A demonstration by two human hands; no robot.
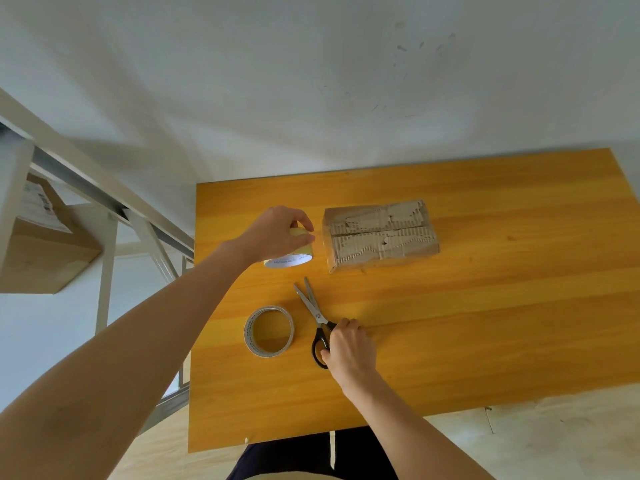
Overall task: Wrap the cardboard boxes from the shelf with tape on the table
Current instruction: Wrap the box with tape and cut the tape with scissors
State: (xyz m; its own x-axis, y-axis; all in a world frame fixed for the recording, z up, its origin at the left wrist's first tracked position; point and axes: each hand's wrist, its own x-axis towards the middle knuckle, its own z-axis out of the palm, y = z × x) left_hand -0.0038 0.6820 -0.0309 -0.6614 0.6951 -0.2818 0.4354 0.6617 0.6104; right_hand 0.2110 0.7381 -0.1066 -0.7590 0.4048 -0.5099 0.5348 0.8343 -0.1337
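Right hand (pixel 349 348) gripping scissors (pixel 313 306), left hand (pixel 277 233) holding tape (pixel 298 256) beside box (pixel 381 233)

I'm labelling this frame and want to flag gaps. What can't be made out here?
Head view:
Print on the yellow tape roll: too small; the left hand covers its top.
Handles of the scissors: partly under the right hand.
Whether tape reaches the cardboard box: too faint.
The shelf box: partly behind the shelf post, label unreadable.
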